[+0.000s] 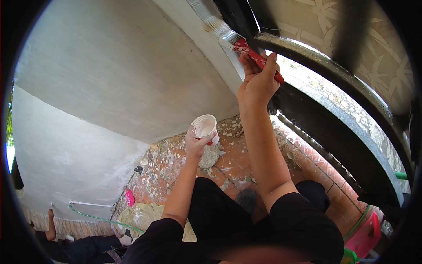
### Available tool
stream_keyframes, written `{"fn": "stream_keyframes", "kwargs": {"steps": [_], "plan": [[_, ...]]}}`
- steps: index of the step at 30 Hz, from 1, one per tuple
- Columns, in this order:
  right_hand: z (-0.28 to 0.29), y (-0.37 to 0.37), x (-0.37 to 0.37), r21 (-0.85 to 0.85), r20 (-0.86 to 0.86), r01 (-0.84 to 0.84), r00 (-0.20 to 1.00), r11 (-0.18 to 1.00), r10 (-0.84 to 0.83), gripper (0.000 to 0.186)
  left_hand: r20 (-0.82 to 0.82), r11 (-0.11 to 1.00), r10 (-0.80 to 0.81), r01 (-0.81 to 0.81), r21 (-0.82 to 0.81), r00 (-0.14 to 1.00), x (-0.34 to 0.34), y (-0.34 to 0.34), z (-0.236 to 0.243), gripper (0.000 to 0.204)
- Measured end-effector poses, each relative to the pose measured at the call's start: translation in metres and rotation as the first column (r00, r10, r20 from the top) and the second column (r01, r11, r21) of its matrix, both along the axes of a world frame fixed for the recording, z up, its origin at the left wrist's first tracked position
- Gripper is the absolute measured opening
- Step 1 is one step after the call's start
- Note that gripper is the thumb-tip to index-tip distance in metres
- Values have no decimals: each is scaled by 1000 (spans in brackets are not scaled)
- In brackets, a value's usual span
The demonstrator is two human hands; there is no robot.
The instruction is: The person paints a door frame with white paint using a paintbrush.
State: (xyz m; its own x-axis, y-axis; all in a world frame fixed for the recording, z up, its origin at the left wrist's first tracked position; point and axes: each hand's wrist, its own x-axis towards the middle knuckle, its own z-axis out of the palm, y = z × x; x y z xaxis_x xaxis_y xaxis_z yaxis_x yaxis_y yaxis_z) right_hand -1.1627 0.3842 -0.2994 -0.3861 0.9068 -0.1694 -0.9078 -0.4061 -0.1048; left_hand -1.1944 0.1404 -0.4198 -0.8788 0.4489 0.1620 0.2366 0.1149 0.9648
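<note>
My right hand (pixel 258 84) is raised, its fingers closed round the red handle of a paintbrush (pixel 247 47). The brush's pale, paint-covered bristles (pixel 216 28) meet the narrow light strip (pixel 198 33) at the wall's edge, beside a dark metal gate frame (pixel 239 15). Lower down, my left hand (pixel 194 144) grips a small white paint tub (pixel 205 125) by its side. Whitish paint coats the inside of the tub; how much it holds is hard to tell. Beneath the tub a round, paint-crusted item (pixel 209 157) rests on the floor, partly hidden.
A grey-white wall (pixel 114 66) fills the left. Paint spots and debris cover the reddish floor tiles (pixel 233 152). A tan sheet (pixel 143 215), a pink item (pixel 129 197) and a green hose (pixel 99 218) lie lower left, near another person's hand (pixel 51 214). Something pink (pixel 365 237) stands lower right.
</note>
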Motion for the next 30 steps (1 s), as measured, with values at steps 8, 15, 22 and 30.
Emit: {"fn": "stream_keyframes", "kwargs": {"steps": [8,15,22,30], "plan": [[-19,10,15,-13,263,27,965,1000,-23,35,59,1000,-5,3,28,998,4,18,6,46],[2,4,42,99,259,90,959,991,-113,37,67,998,-58,56,24,996,7,21,8,51],[40,8,52,228,-10,160,987,960,-162,36,67,998,-47,44,47,997,10,6,14,50],[56,12,17,222,-135,36,991,974,-6,43,55,995,50,-54,82,997,6,-14,11,46]]}}
